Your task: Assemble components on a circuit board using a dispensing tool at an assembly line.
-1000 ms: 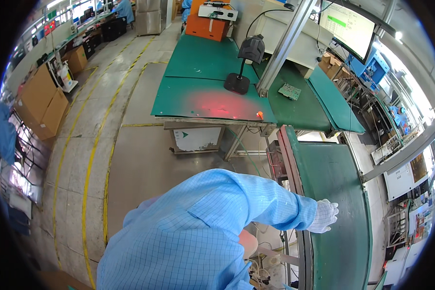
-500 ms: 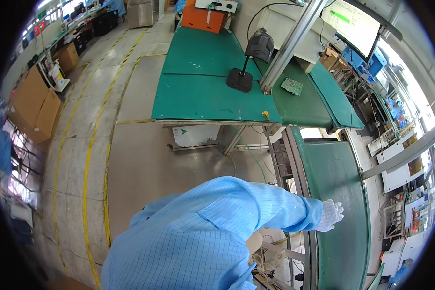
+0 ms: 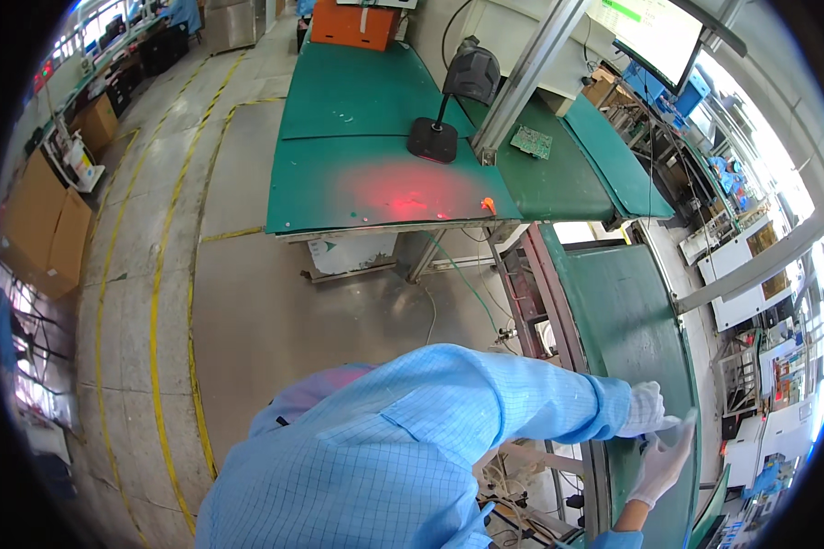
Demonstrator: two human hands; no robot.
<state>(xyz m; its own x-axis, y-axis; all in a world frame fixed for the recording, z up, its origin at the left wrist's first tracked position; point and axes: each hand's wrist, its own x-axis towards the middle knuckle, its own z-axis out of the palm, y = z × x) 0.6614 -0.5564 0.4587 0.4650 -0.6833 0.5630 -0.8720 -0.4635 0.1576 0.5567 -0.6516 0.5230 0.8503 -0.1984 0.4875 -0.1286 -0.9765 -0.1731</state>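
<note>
My left hand (image 3: 645, 411), in a white glove, reaches across over the green conveyor belt (image 3: 621, 297). Its fingers are drawn together and meet the fingers of my right hand (image 3: 665, 468); what they pinch, if anything, is too small to make out. My right hand, also white-gloved, comes up from the lower edge with its thumb and forefinger stretched apart. Beyond the belt, a green circuit board (image 3: 532, 142) lies on a further stretch of belt. A black stand scanner (image 3: 472, 75) on the green table (image 3: 325, 178) casts red light onto the tabletop.
A metal post (image 3: 531, 87) rises beside the scanner, near a lit monitor (image 3: 648, 37). An orange bin (image 3: 352, 26) sits on the table's far end. Cartons (image 3: 44, 224) stand left of the yellow floor lines. Cables hang beneath the belt frame.
My right hand has come into view from below and met my left hand, whose spread fingers have drawn together. The scanner's red light has come on. The whole view has shifted slightly.
</note>
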